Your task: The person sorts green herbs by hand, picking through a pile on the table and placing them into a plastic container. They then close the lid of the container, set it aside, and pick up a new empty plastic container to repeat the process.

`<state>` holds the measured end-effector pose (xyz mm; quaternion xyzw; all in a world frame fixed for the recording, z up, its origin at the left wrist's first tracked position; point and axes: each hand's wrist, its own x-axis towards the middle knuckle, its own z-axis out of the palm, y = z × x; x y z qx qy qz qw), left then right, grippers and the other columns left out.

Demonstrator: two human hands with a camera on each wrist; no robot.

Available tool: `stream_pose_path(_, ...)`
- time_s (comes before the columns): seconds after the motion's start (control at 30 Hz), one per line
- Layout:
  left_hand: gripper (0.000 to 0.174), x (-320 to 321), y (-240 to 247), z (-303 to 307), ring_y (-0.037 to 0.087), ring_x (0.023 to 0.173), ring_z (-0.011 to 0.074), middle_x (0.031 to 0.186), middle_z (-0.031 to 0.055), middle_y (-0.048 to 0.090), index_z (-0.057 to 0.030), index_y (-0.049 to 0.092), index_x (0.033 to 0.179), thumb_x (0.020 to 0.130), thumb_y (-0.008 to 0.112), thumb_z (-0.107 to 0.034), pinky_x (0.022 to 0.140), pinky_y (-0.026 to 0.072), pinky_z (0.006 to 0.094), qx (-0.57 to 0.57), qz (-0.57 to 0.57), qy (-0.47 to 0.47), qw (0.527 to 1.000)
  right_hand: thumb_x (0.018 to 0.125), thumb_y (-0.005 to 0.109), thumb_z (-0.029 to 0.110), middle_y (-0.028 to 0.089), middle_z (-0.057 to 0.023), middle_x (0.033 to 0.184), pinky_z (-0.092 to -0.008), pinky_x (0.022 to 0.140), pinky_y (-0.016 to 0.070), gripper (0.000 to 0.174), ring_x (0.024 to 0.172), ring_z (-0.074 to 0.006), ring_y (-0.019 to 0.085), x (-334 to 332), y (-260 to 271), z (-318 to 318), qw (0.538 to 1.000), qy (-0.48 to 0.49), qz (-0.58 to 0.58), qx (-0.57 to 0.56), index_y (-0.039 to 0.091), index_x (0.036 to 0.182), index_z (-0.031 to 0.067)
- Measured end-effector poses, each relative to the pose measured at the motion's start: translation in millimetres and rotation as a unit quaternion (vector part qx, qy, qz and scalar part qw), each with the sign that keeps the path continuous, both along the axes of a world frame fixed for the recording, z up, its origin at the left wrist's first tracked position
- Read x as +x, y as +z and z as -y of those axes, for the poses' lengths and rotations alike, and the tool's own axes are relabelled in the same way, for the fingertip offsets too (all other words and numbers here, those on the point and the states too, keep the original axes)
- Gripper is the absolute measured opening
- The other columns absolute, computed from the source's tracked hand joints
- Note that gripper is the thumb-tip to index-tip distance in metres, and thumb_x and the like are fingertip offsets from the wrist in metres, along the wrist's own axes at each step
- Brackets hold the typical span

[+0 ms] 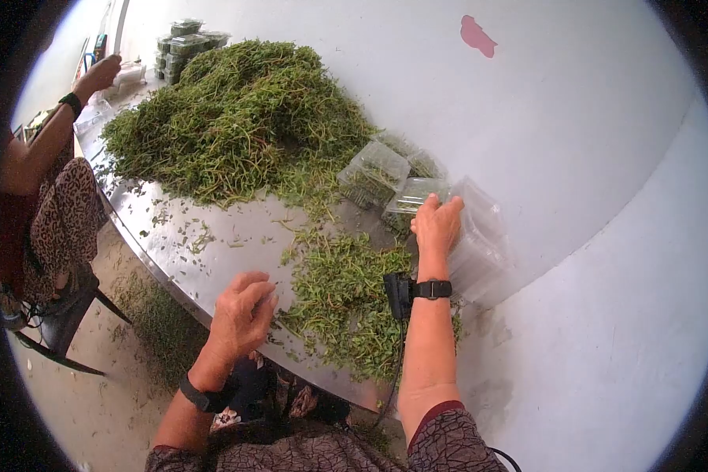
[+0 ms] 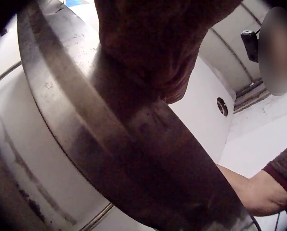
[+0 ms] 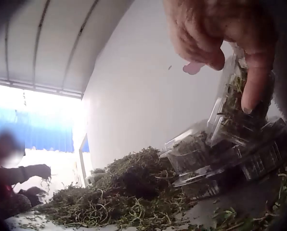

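Note:
My right hand (image 1: 436,224) grips a clear plastic box (image 1: 414,191) by its near side, at the right of the table. In the right wrist view, green stems show through the wall of this plastic box (image 3: 232,103), which is tilted among other filled boxes (image 3: 189,149). Loosely curled, my left hand (image 1: 245,313) hovers by the table's near edge with nothing visible in it. The left wrist view shows the hand (image 2: 148,48) dark against the metal rim. Between my hands lies a smaller heap of leafy green stems (image 1: 350,303).
A large pile of greens (image 1: 244,118) covers the table's far side, with stacked filled boxes (image 1: 185,51) behind it. Nested clear boxes (image 1: 480,244) stand against the wall at right. Another person (image 1: 35,189) sits at the left of the metal table (image 1: 220,228).

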<state>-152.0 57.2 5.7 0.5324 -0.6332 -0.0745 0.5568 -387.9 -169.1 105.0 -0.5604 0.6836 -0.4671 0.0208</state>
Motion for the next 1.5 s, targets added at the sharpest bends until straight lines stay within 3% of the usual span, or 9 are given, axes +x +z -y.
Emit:
stream_pose_path(0.07,0.014,0,0,0,0.063,0.084,0.0362,0.101,0.0194,0.062,0.0021,0.063,0.09,0.077,0.063,-0.002,0.073,0.0522,0.039,-0.001,0.008,0.004,1.0,0.089,0.055,0.022,0.059,-0.0333,0.099,-0.0513,0.081,0.0472,0.046,0.094,-0.0475,0.058,-4,-7,5,0.999,0.017,0.038,0.013,0.043,0.115,-0.014)
stream_pose_path(0.17,0.015,-2,2,-1,0.063,0.084,0.0368,0.101,0.0196,0.062,0.002,0.063,0.091,0.076,0.063,-0.001,0.073,0.0521,0.0393,0.008,0.0,0.005,1.0,0.088,0.054,0.017,0.059,-0.0327,0.099,-0.0515,0.081,0.0465,0.04,0.094,-0.0476,0.057,-4,-14,1,0.998,0.041,-0.001,-0.038,0.045,0.113,-0.0135)
stream_pose_path(0.23,0.015,-1,0,1,0.063,0.084,0.0366,0.1,0.0196,0.062,0.002,0.063,0.091,0.076,0.063,-0.001,0.073,0.0522,0.0394,-0.002,0.008,0.003,1.0,0.088,0.054,0.014,0.059,-0.0321,0.098,-0.0513,0.079,0.0461,0.034,0.092,-0.0458,0.058,5,-2,-20,0.991,0.006,-0.111,-0.08,0.048,0.11,-0.0113)
stream_pose_path(0.37,0.016,-1,-2,0,0.063,0.085,0.0362,0.101,0.0191,0.062,0.0011,0.062,0.092,0.076,0.063,-0.001,0.073,0.0524,0.0397,0.0,0.016,0.004,1.0,0.089,0.055,0.014,0.059,-0.0294,0.095,-0.0503,0.076,0.0476,0.029,0.09,-0.0436,0.059,3,-4,-22,0.987,-0.014,-0.143,-0.068,0.051,0.106,-0.0086)
stream_pose_path(0.77,0.015,-2,-1,-2,0.064,0.084,0.0353,0.103,0.018,0.062,-0.0007,0.062,0.092,0.077,0.064,-0.002,0.072,0.0532,0.0392,0.012,0.014,0.01,1.0,0.093,0.054,0.027,0.054,-0.0252,0.109,-0.0416,0.06,0.0543,0.032,0.067,-0.0341,0.066,3,-10,-20,0.943,-0.07,-0.326,0.005,0.058,0.097,-0.004)
stream_pose_path(1.03,0.016,-3,-1,-2,0.064,0.082,0.0345,0.102,0.0175,0.062,-0.0006,0.062,0.092,0.077,0.064,-0.002,0.071,0.0529,0.0382,0.006,0.02,0.013,1.0,0.088,0.061,0.022,0.051,-0.0293,0.12,-0.0467,0.072,0.0547,0.038,0.087,-0.0392,0.065,8,6,-34,0.956,0.007,-0.293,0.018,0.054,0.115,-0.0039)
stream_pose_path(1.27,0.017,-5,1,-7,0.064,0.08,0.035,0.102,0.0177,0.061,-0.0008,0.061,0.092,0.076,0.065,-0.001,0.069,0.052,0.0383,0.0,0.014,0.007,1.0,0.084,0.062,0.016,0.055,-0.028,0.114,-0.0486,0.075,0.0532,0.033,0.094,-0.0421,0.061,10,0,-30,0.953,0.05,-0.3,-0.009,0.056,0.11,-0.0036)
stream_pose_path(1.33,0.017,-4,-1,-5,0.064,0.08,0.0348,0.102,0.0175,0.061,-0.001,0.061,0.093,0.076,0.065,0.0,0.069,0.052,0.0383,-0.006,0.023,0.008,1.0,0.084,0.063,0.014,0.053,-0.0298,0.116,-0.0496,0.077,0.0523,0.034,0.096,-0.0435,0.06,14,6,-30,0.955,0.079,-0.28,0.057,0.055,0.112,-0.0035)
stream_pose_path(1.5,0.018,-5,1,-8,0.064,0.079,0.0345,0.102,0.0173,0.061,-0.0011,0.061,0.093,0.076,0.064,0.0,0.069,0.052,0.0384,0.0,0.024,0.009,1.0,0.085,0.062,0.014,0.049,-0.0324,0.123,-0.0501,0.079,0.0517,0.036,0.099,-0.0445,0.059,2,-8,-13,0.96,0.085,-0.264,0.04,0.054,0.115,-0.0044)
